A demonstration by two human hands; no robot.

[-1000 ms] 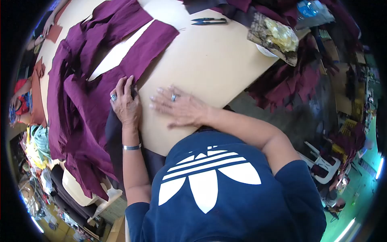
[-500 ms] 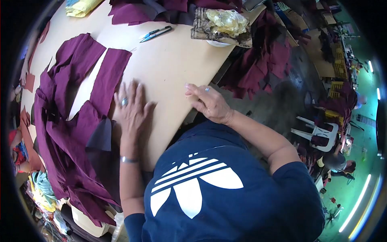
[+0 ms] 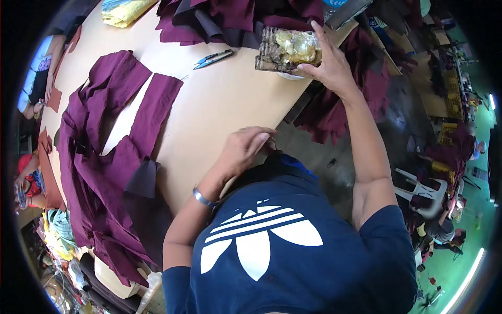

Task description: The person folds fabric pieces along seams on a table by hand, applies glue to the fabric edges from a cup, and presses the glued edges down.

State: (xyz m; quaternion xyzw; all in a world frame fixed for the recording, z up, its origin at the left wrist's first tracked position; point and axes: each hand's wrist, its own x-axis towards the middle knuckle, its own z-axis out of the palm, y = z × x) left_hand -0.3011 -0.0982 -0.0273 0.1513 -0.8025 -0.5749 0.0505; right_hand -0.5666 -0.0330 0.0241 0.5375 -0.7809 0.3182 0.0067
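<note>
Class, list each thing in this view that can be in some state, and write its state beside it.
Right hand: open, thumb and fingers spread around one side of the clear plastic
Left hand: fingers curled; whether it holds anything is unclear
Maroon fabric: unfolded, wrinkled
Thread snips: lying on the table, unheld
Clear plastic: crumpled, on a brown slab
Fluorescent tube: lit
</note>
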